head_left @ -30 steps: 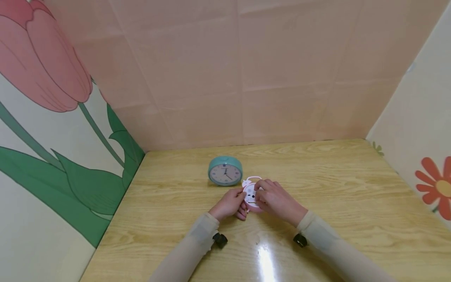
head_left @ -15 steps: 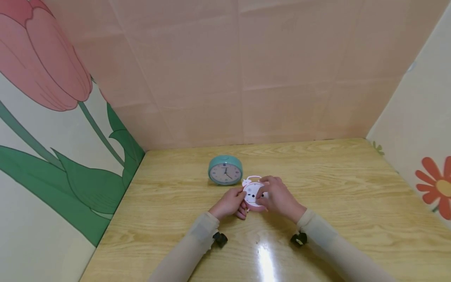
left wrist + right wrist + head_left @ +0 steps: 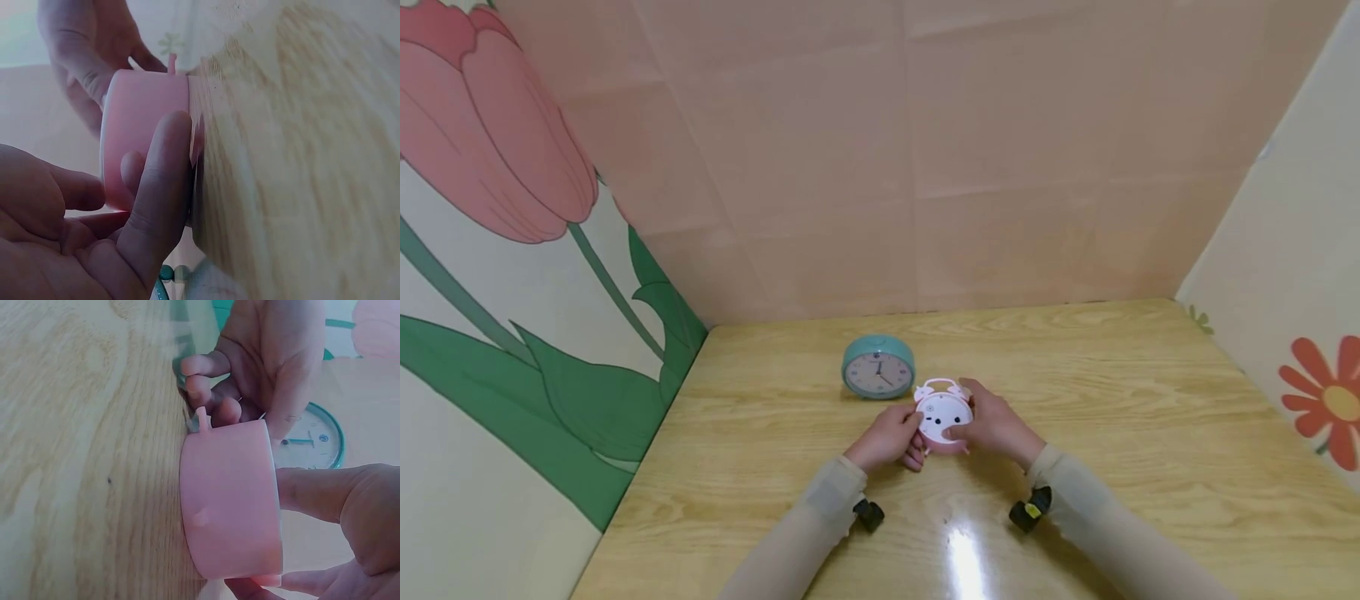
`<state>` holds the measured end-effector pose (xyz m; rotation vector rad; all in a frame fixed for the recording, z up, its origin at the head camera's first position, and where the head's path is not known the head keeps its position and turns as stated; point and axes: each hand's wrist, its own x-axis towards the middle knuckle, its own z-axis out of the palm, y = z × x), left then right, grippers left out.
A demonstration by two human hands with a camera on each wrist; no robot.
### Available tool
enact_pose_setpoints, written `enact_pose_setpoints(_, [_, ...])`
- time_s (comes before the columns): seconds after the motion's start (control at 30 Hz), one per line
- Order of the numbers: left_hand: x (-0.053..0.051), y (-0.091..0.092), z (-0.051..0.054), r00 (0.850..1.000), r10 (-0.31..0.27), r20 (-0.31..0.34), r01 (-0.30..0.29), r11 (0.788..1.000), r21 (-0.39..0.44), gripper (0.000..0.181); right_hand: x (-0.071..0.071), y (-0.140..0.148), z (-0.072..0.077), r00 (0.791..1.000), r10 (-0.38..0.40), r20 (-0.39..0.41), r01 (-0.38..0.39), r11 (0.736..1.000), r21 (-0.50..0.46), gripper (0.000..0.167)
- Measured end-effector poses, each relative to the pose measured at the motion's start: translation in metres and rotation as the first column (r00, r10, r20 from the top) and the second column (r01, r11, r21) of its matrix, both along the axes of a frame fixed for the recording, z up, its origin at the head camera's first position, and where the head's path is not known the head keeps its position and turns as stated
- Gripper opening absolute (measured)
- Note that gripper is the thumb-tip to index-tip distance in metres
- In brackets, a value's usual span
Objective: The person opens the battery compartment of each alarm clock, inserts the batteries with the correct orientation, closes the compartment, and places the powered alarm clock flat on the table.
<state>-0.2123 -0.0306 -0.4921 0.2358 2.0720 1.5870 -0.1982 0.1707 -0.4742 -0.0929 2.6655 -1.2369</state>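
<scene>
A small pink twin-bell alarm clock (image 3: 942, 407) lies on the table with its white back upward; black knobs show on it, and its handle points away from me. My left hand (image 3: 883, 435) grips its left edge, thumb over the back and fingers against the pink side. In the left wrist view that left hand (image 3: 81, 250) has its fingers along the pink casing (image 3: 147, 103). My right hand (image 3: 1002, 423) holds the clock's right side, its thumb across the back. In the right wrist view the right thumb (image 3: 312, 492) lies on the back; the fingers curl at the far edge.
A teal round clock (image 3: 877, 373) stands just behind and left of the pink one, its dial toward me. All of this is on a wood-grain table (image 3: 760, 417). A peach backdrop (image 3: 910, 167) closes the rear, with flower-printed panels at both sides.
My right hand has moved from over the back's knobs to the clock's right edge, uncovering more of the back. My left hand keeps its grip; the teal clock stays put.
</scene>
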Motion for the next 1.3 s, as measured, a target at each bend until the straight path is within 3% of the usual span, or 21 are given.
enact_pose_setpoints(0.27, [0.001, 0.0, 0.003, 1.0, -0.012, -0.019, 0.011, 0.999, -0.051, 0.027, 0.0, 0.001, 0.003, 0.999, -0.029, 0.021, 0.028, 0.999, 0.045, 0.098])
enact_pose_setpoints(0.5, [-0.001, 0.001, 0.005, 0.999, 0.003, -0.045, -0.006, 0.997, -0.077, 0.026, 0.002, 0.006, -0.002, 0.999, -0.033, 0.042, 0.029, 0.997, 0.076, 0.065])
enact_pose_setpoints(0.63, [-0.001, 0.002, 0.006, 0.997, -0.015, -0.07, 0.007, 0.993, -0.118, 0.027, 0.003, 0.007, -0.005, 0.999, -0.017, 0.03, 0.016, 0.999, 0.045, 0.057])
enact_pose_setpoints(0.9, [-0.004, 0.003, 0.006, 0.995, -0.014, -0.1, 0.004, 0.995, -0.096, 0.023, 0.004, 0.009, 0.001, 0.999, -0.026, -0.047, 0.028, 0.999, 0.045, 0.053])
enact_pose_setpoints(1.17, [-0.001, 0.0, 0.005, 0.998, -0.017, -0.053, 0.014, 0.999, -0.05, 0.024, 0.002, 0.018, 0.003, 0.982, -0.074, -0.173, 0.064, 0.996, -0.061, 0.028])
enact_pose_setpoints(1.3, [-0.001, -0.001, 0.004, 0.998, -0.045, -0.05, 0.044, 0.999, -0.033, 0.024, -0.001, 0.021, -0.001, 0.983, -0.017, -0.184, -0.005, 0.993, -0.117, 0.027])
